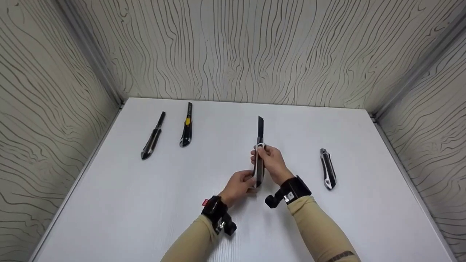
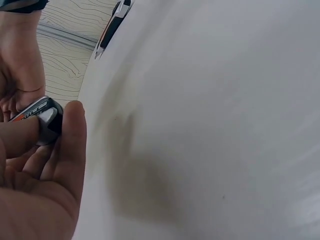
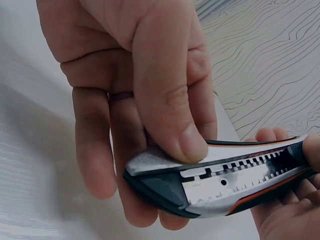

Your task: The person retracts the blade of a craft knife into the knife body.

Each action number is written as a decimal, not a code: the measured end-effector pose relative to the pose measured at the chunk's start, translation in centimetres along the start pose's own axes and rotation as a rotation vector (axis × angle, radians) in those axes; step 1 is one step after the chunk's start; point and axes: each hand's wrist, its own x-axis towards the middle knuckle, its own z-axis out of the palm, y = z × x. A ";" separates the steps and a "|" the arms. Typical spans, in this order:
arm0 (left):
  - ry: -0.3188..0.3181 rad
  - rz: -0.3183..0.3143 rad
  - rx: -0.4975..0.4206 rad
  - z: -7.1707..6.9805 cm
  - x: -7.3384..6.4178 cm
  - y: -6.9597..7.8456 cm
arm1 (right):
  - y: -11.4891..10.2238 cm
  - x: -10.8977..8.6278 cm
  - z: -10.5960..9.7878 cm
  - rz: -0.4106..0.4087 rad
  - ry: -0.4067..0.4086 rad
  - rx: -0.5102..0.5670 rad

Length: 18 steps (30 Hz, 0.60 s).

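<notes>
A utility knife (image 1: 259, 165) with a long dark blade (image 1: 260, 128) points away from me, held between both hands over the white table. My right hand (image 1: 273, 163) grips its front part, the thumb lying on the slider side and the fingers behind the handle. With thumb and fingers my left hand (image 1: 237, 186) pinches the rear end. The right wrist view shows the left thumb (image 3: 192, 142) on the silver and dark handle (image 3: 165, 192), which has orange edging and a toothed slot. At that view's right edge, the right thumb (image 3: 312, 150) is by the slider.
On the white table (image 1: 204, 203), two utility knives with blades out lie at the left: a dark one (image 1: 152, 142) and one with a yellow slider (image 1: 186, 131). Another utility knife (image 1: 328, 170) lies at the right, no blade showing. Wood-patterned walls (image 1: 233, 51) enclose the table.
</notes>
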 end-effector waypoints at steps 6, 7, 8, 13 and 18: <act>-0.034 0.000 -0.036 0.0 0.0 0.3 | 0.0 -0.1 -0.1 -0.002 -0.007 -0.002; -0.038 0.002 -0.039 0.1 0.0 0.4 | 0.0 -0.1 -0.1 -0.005 -0.009 -0.003; -0.042 0.005 -0.042 0.1 0.0 0.4 | 0.0 -0.1 -0.1 -0.006 -0.009 -0.002; -0.032 0.025 -0.025 0.1 0.1 0.3 | 0.0 -0.3 0.0 -0.022 -0.029 -0.003; -0.010 0.027 -0.001 0.2 0.1 0.3 | 0.0 -0.4 0.2 -0.013 -0.028 -0.003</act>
